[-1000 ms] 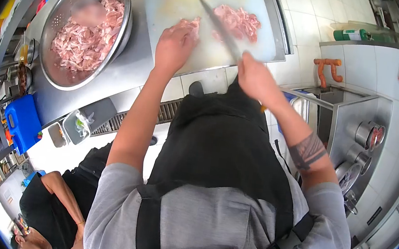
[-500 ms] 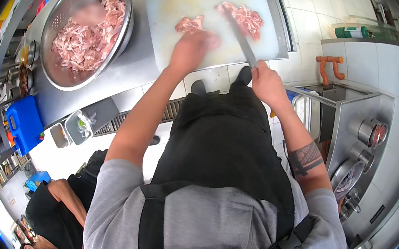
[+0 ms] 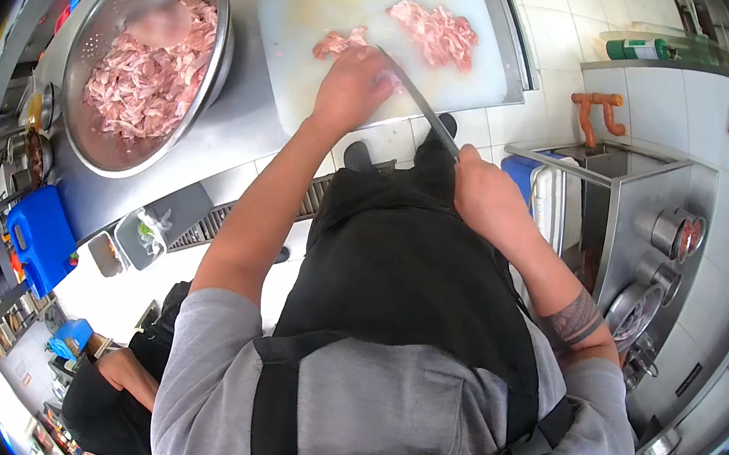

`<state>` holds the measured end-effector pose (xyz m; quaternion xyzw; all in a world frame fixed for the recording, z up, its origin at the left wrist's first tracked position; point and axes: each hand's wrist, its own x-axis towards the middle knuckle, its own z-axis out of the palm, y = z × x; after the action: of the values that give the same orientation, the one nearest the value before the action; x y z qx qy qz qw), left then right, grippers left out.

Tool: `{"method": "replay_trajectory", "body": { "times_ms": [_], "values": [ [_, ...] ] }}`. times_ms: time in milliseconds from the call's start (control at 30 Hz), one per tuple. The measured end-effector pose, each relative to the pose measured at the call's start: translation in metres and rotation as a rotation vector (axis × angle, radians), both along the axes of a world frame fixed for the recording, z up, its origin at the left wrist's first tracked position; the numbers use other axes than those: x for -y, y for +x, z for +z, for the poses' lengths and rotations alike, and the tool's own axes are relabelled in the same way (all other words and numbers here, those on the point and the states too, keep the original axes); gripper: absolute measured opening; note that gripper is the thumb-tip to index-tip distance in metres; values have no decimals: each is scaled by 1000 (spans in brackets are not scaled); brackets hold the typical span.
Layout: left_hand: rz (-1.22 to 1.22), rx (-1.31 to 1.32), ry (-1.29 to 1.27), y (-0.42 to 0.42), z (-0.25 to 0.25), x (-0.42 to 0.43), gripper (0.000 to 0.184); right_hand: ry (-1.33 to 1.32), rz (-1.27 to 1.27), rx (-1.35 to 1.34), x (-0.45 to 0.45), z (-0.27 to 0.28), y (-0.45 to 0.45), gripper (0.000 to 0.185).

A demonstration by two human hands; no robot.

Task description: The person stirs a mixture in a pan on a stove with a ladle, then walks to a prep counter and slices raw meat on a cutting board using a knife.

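My right hand (image 3: 485,192) is closed around the handle of a long knife (image 3: 421,101), whose blade slants up and left over the cutting board's near side. The blade lies close beside my left hand (image 3: 355,90). My left hand has its fingers bent on a piece of raw meat, mostly hidden beneath them. Just past those fingers sits a small heap of raw meat (image 3: 336,44). A bigger pile of cut raw meat (image 3: 436,33) rests further right on the white cutting board (image 3: 295,85).
Left of the board, a steel colander (image 3: 222,58) full of meat pieces stands on the steel counter (image 3: 247,39). A blue jug (image 3: 42,236) and a grey bin (image 3: 135,233) are below. Another person (image 3: 106,405) is at lower left. Pots (image 3: 671,234) stand at right.
The knife has been drawn back from the bigger pile toward my body and left hand. My right hand has come nearer my apron. My left hand stays at the small heap.
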<state>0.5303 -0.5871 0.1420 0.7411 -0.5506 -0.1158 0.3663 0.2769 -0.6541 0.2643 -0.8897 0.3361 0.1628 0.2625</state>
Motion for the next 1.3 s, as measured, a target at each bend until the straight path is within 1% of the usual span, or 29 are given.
{"method": "replay_trajectory", "body": {
  "times_ms": [100, 167, 267, 333, 367, 433, 500, 533, 567, 633, 667, 700, 733, 767, 800, 833, 867, 933, 967, 1000, 1033, 1100, 1167, 1233, 1300],
  "values": [
    [-22, -32, -19, 1, -4, 3, 22, 32, -1, -26, 6, -21, 14, 11],
    [-23, -37, -5, 2, -7, 3, 22, -8, 1, 88, 11, -41, 35, 13],
    [-17, -38, -36, 1, -7, 4, 20, -9, 19, 162, 26, -72, 82, 17],
    [-13, -43, -20, 1, -7, 5, 19, -52, 14, 291, 32, -83, 103, 19],
    [-19, -43, -20, 0, -5, 4, 19, -53, 8, 291, 30, -81, 99, 19],
    [15, 44, -24, 4, -2, 6, 19, 26, -8, 198, 30, -72, 86, 20],
    [31, 38, -6, 7, -4, 8, 22, 14, -51, 90, 17, -55, 46, 18],
    [53, 28, 24, 7, -6, 6, 26, 20, -46, 56, 9, -49, 21, 18],
    [61, 24, 17, 10, -1, 7, 26, 24, -36, 24, 9, -45, 5, 18],
    [-18, 84, 114, 19, 15, 6, 28, 24, -30, 1, 17, -42, -3, 19],
    [-18, 85, 114, 24, 11, 6, 28, 29, -29, -22, 19, -42, -6, 20],
    [15, 146, -24, 31, 6, 10, 28, -2, -9, 73, 28, -49, -2, 19],
    [47, 207, -163, 37, 1, 12, 28, -4, -11, 75, 38, -57, 5, 19],
    [46, 207, -162, 43, 1, 12, 28, -81, 14, 106, 46, -58, 18, 18],
    [81, 182, -20, 48, 2, 10, 29, -155, 40, 136, 51, -58, 28, 17],
    [118, 158, 123, 51, 3, 7, 30, -151, 44, 137, 55, -58, 37, 17],
    [123, 161, 126, 51, 3, 3, 30, -167, 37, 161, 58, -56, 45, 17],
    [189, 135, 133, 51, 5, -9, 23, -182, 34, 190, 61, -48, 52, 18],
    [194, 138, 132, 51, 8, -12, 23, -177, -16, 211, 62, -43, 52, 18],
    [187, 156, 209, 51, 12, -15, 22, -173, -66, 231, 61, -38, 50, 19],
    [180, 172, 285, 49, 15, -19, 21, -177, -61, 231, 56, -35, 45, 19],
    [219, 188, 249, 39, 21, -22, 21, -148, 18, 184, 41, -26, 31, 19],
    [263, 204, 216, 27, 21, -18, 22, -118, 26, 152, 30, -26, 22, 18],
    [202, 180, 32, 8, 9, -15, 23, -64, 42, 82, 21, -18, 15, 17],
    [208, 167, 32, -7, 1, -9, 22, -57, 53, 48, 18, -7, 8, 16]
  ]
}}
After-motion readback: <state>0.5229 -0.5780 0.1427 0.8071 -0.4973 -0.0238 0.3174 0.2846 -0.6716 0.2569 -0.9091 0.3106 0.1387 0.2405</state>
